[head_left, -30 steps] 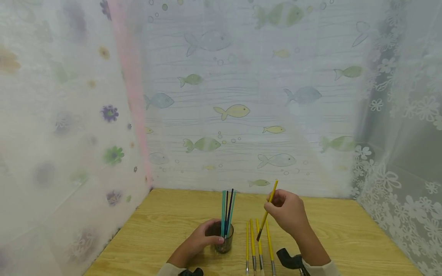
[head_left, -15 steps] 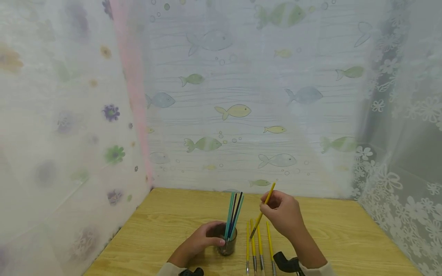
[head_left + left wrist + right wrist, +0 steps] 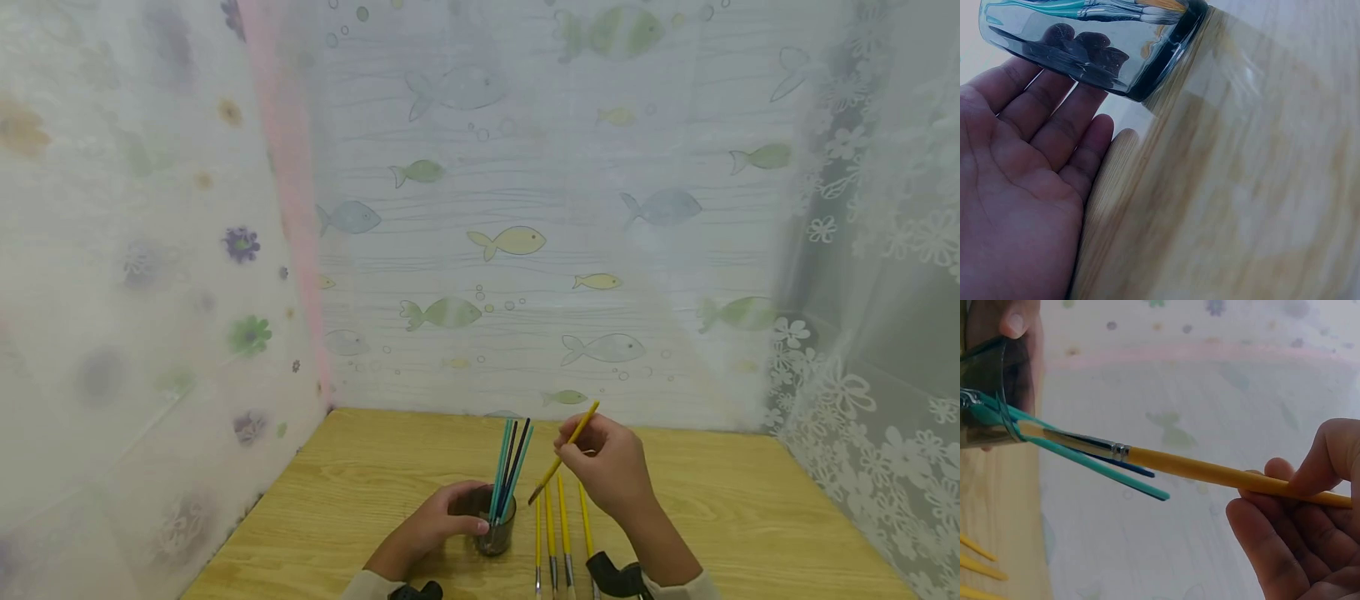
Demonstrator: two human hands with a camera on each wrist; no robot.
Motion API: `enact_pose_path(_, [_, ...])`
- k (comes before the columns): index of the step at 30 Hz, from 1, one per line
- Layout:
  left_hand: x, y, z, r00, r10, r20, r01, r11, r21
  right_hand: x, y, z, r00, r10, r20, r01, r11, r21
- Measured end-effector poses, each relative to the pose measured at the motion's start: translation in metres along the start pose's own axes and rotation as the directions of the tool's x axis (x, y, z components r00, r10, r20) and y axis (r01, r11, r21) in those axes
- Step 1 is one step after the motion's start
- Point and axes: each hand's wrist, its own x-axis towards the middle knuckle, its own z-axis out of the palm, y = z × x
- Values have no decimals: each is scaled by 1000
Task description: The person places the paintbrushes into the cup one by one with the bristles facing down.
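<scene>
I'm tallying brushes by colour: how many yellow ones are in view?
5. One yellow brush is in the right hand; four yellow brushes lie side by side on the table, right of the glass. More may be hidden from these views.

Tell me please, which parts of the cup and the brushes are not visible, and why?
Head view: bristle tips of the lying brushes, cut off by the bottom edge; the rightmost one is partly covered by the black mount.
Left wrist view: handle ends of the cup brushes, cut off by the top edge.
Right wrist view: base of the cup, cut off by the left edge.
</scene>
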Motion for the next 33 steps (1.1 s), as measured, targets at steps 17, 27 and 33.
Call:
enact_pose_path(17, [0,-2,1,1000,4,11,-4,1000,10,-7,11,32,997,78,-10,-76,988,133])
enact_pose_path(27, [1,2,2,999,34,13,-34,999,6,-16,8,43,921,6,389,42,993,-115])
enact_pose_path(33, [2,5,2,1000,14,-12,-14,999,53,-10,9,29,832,63,552,46,982,-181])
